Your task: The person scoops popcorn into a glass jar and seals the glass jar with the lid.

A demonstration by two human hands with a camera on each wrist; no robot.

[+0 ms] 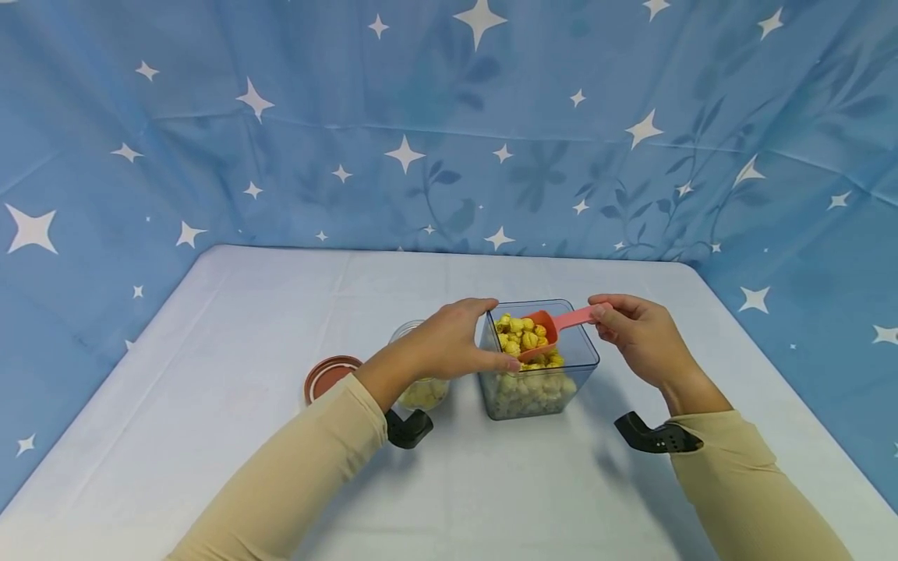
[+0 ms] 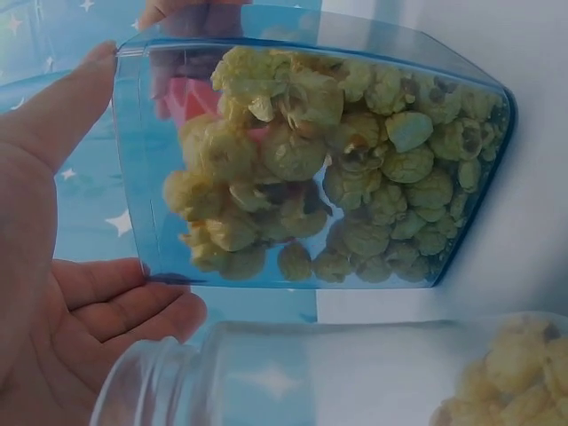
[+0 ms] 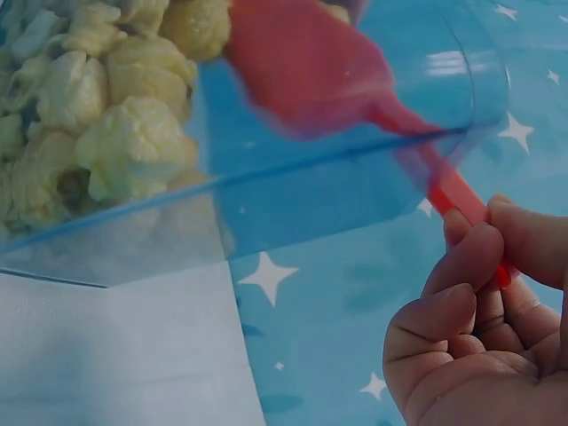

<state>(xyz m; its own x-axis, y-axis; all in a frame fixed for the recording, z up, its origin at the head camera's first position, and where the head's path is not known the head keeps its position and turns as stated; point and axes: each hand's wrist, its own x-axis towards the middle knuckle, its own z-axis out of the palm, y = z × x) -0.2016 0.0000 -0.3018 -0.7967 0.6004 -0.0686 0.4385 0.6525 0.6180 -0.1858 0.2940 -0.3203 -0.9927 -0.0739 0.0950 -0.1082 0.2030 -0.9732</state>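
Observation:
A clear bluish plastic container [image 1: 579, 351], partly filled with yellowish popcorn [image 1: 515, 336], stands on the table. My left hand [image 1: 449, 339] spans its left side and holds the rim, thumb and fingers at opposite corners. Between thumb and fingers, my right hand [image 3: 479, 311] pinches the end of a red-pink scoop's handle [image 1: 574, 317]. The scoop's bowl [image 3: 306, 67] is inside the container, among the popcorn. Behind my left wrist is a clear jar [image 2: 257, 373], partly hidden in the head view, with some popcorn in its bottom.
A reddish-brown round lid [image 1: 328, 377] lies left of the jar, partly covered by my left forearm. White cloth covers the table [image 1: 231, 335]. Behind it hangs a blue curtain [image 1: 316, 101] with white stars.

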